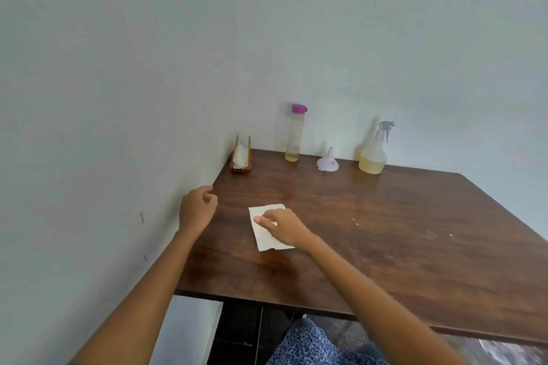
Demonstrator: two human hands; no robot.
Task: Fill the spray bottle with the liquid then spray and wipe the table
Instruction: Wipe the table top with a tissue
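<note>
right hand point(281, 224) presses paper napkin point(268, 228) flat on wooden table point(385, 231) | left hand point(197, 209) loosely curled, holding nothing | spray bottle point(374, 151) upright at far edge

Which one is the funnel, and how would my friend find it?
Start at the brown table and look along its far edge by the wall. Between the tall bottle with the purple cap and the spray bottle of yellow liquid sits the funnel. It is the only small white cone, wide end down, spout pointing up.
</note>
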